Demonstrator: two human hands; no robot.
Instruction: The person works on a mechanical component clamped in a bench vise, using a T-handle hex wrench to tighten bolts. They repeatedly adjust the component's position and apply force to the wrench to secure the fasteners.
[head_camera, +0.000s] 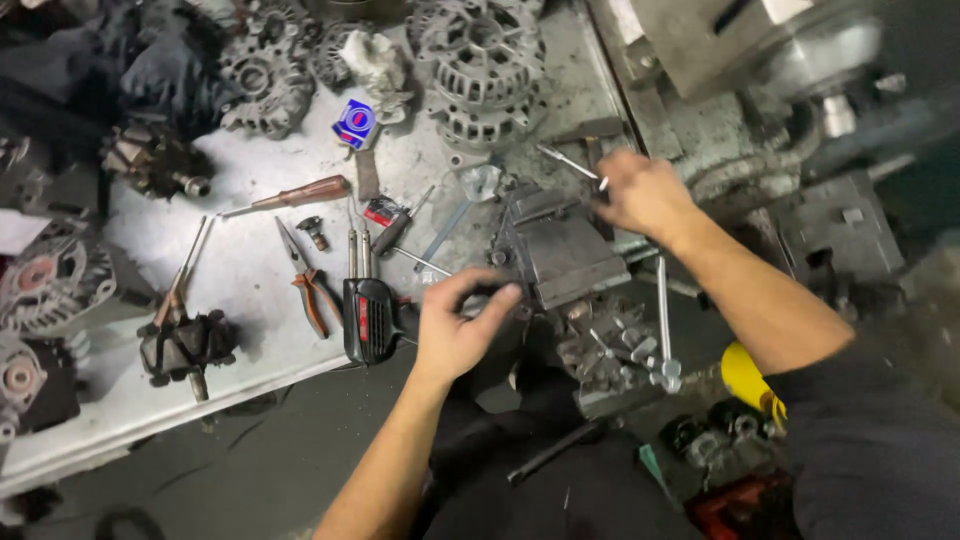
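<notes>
Head view, looking down over a cluttered workbench (250, 270). Left hand (455, 330) curling at the near edge, thumb and fingers pressing together around a small dark part (478, 303) right beside the bench vise (560, 250). Right hand (645, 192) reaching past the vise toward the far right corner, fingertips pinching a thin metal rod (568, 162). Judging the step: keeping the small part steady against the vise jaw and guiding the rod in slowly, wrist low, seems wise. Lying toward the far edge, a small square box (356, 124), blue and white with a red mark. Resting nearer the middle, a small red label (380, 211) beside a screwdriver (290, 197); pliers (310, 285) near the front edge.
</notes>
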